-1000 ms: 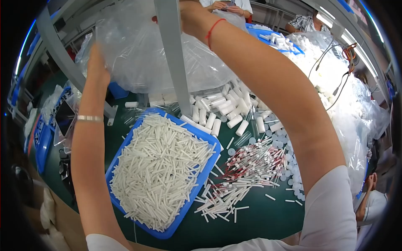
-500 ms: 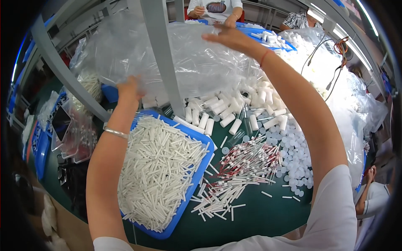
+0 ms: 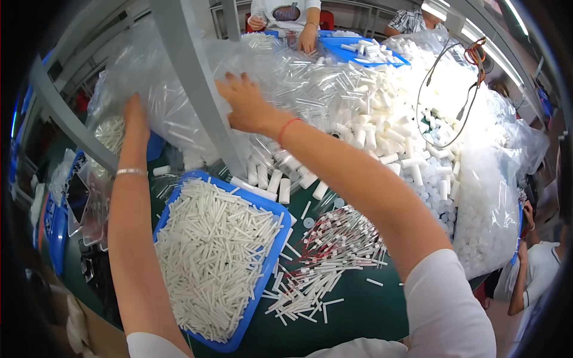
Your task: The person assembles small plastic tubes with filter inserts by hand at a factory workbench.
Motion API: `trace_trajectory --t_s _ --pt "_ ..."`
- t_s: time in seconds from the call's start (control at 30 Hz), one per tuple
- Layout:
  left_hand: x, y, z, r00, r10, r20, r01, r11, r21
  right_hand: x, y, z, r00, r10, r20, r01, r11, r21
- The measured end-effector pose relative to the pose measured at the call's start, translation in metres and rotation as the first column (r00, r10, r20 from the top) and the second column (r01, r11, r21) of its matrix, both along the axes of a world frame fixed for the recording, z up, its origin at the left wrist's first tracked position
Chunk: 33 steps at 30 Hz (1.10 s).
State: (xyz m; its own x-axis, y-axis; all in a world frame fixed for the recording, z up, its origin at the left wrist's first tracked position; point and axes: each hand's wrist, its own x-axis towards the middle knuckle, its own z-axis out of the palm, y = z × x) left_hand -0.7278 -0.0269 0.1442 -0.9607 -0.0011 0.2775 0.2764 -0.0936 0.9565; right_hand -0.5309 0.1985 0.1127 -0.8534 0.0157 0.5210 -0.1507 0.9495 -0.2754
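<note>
Plainly palm-down, the right hand (image 3: 248, 106).

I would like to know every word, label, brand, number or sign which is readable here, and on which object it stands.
Readable text: none.
Dark print on a white shirt, at the top: too small and blurred to read.
Clear plastic: no lettering visible.
Blue tray: no lettering visible.

A tray (image 3: 256, 292) rests on the table (image 3: 364, 310), with sticks (image 3: 215, 256) in it. Right of the tray lie wires (image 3: 340, 238); behind it, a plastic bag (image 3: 170, 113); behind and rightward, cylinders (image 3: 370, 140), then discs (image 3: 434, 203) farther right.
</note>
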Motion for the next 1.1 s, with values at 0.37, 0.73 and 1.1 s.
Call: trace_trajectory --t_s 0.37,0.73,1.1 --pt "0.125 0.006 -0.029 0.519 -0.444 -0.731 -0.633 0.375 -0.677 -0.007 0.003 0.019 0.989 0.141 0.036 -0.143 0.987 0.07" --pt "0.107 0.007 -0.036 0.674 -0.307 -0.672 -0.652 0.181 -0.736 0.105 0.074 0.019 0.997 0.067 0.03 -0.072 0.975 0.212" --pt "0.34 -0.034 0.018 0.739 -0.438 -0.511 -0.138 0.645 -0.752 0.301 0.064 0.046 0.992 -0.078 0.099 0.095 0.979 -0.181"
